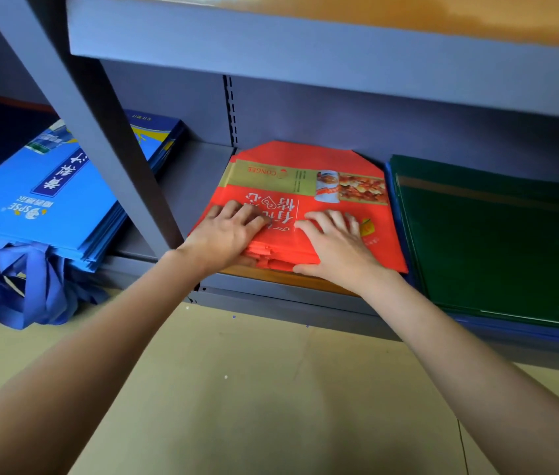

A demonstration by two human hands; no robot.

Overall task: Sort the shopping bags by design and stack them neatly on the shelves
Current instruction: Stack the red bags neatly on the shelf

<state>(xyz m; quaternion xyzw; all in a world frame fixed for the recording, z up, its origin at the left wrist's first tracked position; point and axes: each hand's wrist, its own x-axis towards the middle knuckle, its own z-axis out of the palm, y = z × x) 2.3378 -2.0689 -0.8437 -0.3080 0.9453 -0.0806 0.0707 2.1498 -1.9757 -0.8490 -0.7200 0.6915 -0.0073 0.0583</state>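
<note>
Fingers (237, 214) of the left hand (226, 234) and right hand (336, 245) lie nearly flat, gripping nothing, pressing the red bag stack (305, 186) at mid-frame on the lower shelf (271, 296); best to keep palms level and square its edges between the blue bags (55, 200) and green bags (497, 241).

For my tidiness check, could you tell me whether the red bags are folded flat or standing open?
Folded flat: the red bags lie stacked on the shelf under both hands.

Red bags (300, 200) lay flat at 12 o'clock, blue bags (48, 200) at 9, green bags (497, 241) at 3.
</note>
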